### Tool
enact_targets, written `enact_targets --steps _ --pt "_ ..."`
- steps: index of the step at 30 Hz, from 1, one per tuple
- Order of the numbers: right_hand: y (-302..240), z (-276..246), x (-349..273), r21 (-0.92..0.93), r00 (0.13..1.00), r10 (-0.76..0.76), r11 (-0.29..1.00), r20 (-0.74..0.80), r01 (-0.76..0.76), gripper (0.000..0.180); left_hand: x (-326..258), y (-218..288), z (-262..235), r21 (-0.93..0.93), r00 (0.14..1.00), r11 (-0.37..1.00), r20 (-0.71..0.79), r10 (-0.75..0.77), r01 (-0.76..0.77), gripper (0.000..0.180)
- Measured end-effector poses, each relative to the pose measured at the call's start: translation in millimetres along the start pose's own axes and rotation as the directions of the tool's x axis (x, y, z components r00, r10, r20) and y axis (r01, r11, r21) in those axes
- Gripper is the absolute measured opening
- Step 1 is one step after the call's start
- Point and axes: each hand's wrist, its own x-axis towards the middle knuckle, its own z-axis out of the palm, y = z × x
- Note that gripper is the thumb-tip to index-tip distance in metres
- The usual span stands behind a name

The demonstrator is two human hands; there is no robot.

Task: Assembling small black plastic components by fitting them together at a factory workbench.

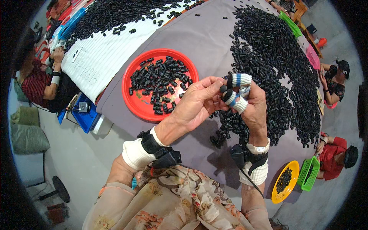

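Observation:
In front of me, my left hand (196, 100) is closed in a pinch, its thumb and fingertips on a small black plastic part (223, 89). Facing it, my right hand (253, 105) bends its fingers in on the same part. White knitted finger sleeves with blue stripes (238, 100) cover two of its digits and hide some of the grip. Just beyond my left hand, a red round tray (125, 90) holds many loose black parts (153, 78). Behind and beside my right hand spreads a big heap of similar black parts (268, 69).
A grey cloth (178, 32) covers the table. At right are a yellow plate (276, 197) and a green basket (311, 182). Another black heap (111, 17) lies on white cloth at far left. Co-workers sit around, including a person in striped clothing (36, 86) and one in red (330, 159).

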Motion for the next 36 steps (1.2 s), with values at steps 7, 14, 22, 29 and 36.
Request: enact_targets --steps 7,14,22,29,36 --pt "11.6 -2.0 -3.6 -0.024 0.999 -0.035 0.999 -0.032 0.034 0.024 -5.5 -1.9 7.1 0.102 0.996 0.995 -0.090 0.024 -0.015 0.022" --pt "16.4 -3.1 -5.9 0.040 0.997 -0.047 0.998 -0.061 0.050 0.022 -4.0 0.5 8.6 0.149 0.996 0.989 -0.084 0.032 -0.020 0.025" --pt "22.3 -2.9 -10.5 0.132 0.993 0.003 0.991 -0.116 0.012 0.021 -2.6 -6.2 -0.6 0.200 0.999 0.980 -0.047 0.008 0.001 0.026" --pt "12.5 -3.2 -11.0 -0.047 0.992 0.033 0.998 -0.119 -0.039 0.022 -3.1 -0.6 10.6 0.491 0.979 0.855 -0.022 0.203 -0.167 0.025" --pt "4.2 -10.6 -12.7 -0.064 0.992 0.085 0.994 -0.095 -0.091 0.018 0.2 6.7 -5.7 0.095 1.000 0.995 0.011 -0.016 0.015 0.025"
